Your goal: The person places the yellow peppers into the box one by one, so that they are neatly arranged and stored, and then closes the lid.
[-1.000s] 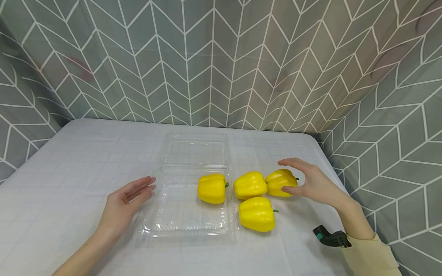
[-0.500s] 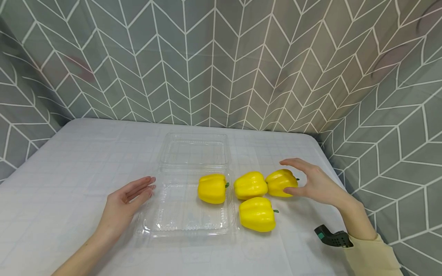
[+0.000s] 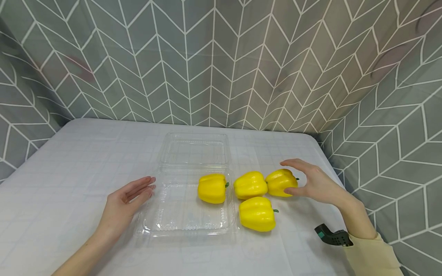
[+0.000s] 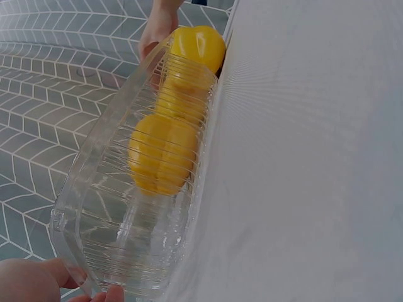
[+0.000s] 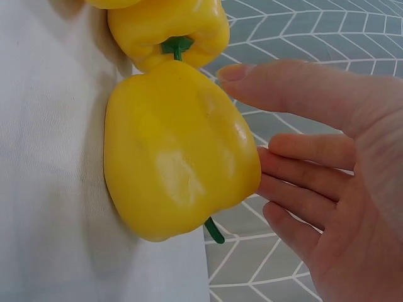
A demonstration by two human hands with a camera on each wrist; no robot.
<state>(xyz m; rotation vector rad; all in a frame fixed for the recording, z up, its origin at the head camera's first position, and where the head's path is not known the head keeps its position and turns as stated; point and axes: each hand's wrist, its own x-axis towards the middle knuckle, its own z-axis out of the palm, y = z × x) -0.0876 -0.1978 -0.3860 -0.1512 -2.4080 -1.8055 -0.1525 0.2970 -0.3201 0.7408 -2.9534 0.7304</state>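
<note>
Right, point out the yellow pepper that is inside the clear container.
The leftmost yellow pepper: it alone lies inside the clear container; the other three peppers are outside, to its right.

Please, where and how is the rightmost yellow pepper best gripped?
Probably the rightmost pepper is best gripped across its rounded middle, coming from the right, where its stem points: it lies sideways, and a neighbouring pepper crowds its left end.

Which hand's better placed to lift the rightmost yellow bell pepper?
Likely right: the right hand is spread beside that bell pepper; the left hand is by the left edge of the clear plastic clamshell.
</note>
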